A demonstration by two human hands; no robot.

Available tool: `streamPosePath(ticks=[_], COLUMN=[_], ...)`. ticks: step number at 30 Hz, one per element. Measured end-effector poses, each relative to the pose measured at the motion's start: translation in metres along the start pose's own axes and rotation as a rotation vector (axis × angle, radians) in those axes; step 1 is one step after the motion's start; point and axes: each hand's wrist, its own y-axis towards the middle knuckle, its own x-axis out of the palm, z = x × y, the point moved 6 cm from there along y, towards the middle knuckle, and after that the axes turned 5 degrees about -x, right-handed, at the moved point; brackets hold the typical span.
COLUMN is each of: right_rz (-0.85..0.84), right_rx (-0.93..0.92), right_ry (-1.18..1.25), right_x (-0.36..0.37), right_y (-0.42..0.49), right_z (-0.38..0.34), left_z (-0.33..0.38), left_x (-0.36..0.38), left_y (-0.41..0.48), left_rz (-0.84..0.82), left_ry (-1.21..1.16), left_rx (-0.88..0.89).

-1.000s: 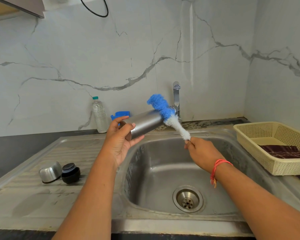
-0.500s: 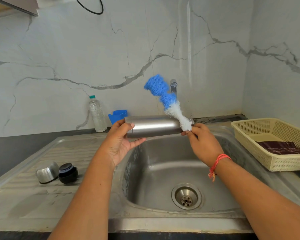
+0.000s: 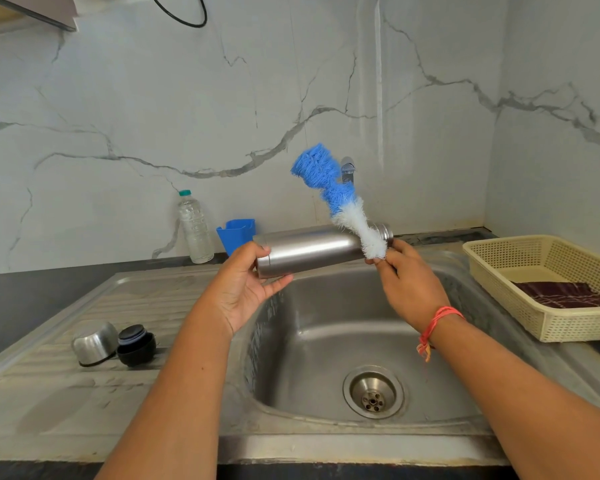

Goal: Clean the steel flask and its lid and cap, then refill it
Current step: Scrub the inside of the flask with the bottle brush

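Two hands are up over the sink (image 3: pixel 326 341).

Left hand (image 3: pixel 246 289): grip curled round the base end of the steel flask (image 3: pixel 309 251). The flask lies near level across the view, with its mouth to the right and slightly higher than the base.

Right hand (image 3: pixel 409 285): grip pinches the bottle brush (image 3: pixel 329 188) just under the white bristles, and the handle is hidden in the hand. The brush leans up and to the left. Its white part crosses in front of the flask neck and its blue tip is near the tap (image 3: pixel 347 168). All the bristles are outside the flask.

Delta vs 1 s ago: the flask pointed away toward the tap and has now swung broadside. The right hand has come up from below the mouth to just beside it.

Delta vs 0.5 s ago: pose is nearly the same.

Steel cap (image 3: pixel 94 342) and black lid (image 3: pixel 136 344) are touching on the drainboard (image 3: pixel 118 299) at left, unmoved. Basket (image 3: pixel 499 268) holding a dark cloth (image 3: pixel 568 294) sits right of the sink.
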Motion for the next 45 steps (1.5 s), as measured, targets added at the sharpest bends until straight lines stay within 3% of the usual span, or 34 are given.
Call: streamPosePath(ticks=[12, 21, 29, 37, 42, 45], right_rz=[-0.04, -0.046, -0.048, -0.247, -0.532, -0.577], right_rx=[-0.02, -0.059, -0.048, -0.014, -0.053, -0.06], right_ry=[0.003, 0.002, -0.002, -0.016, 0.082, -0.014], right_x=[0.005, 0.003, -0.002, 0.018, 0.044, 0.051], right_y=[-0.003, -0.004, -0.006, -0.021, -0.043, -0.046], right_z=[-0.007, -0.013, -0.022, -0.043, -0.058, -0.056], left_z=[-0.001, -0.001, -0.006, 0.01, 0.023, 0.026], left_x=[-0.001, -0.004, 0.007, -0.008, -0.016, -0.018], left_y=[0.003, 0.003, 0.003, 0.005, 0.005, 0.004], left_rz=[0.133, 0.072, 0.062, 0.185, 0.183, 0.185], left_ry=[-0.047, -0.198, -0.062, -0.211, -0.334, -0.406], left_rx=[0.016, 0.007, -0.021, 0.148, 0.252, 0.267])
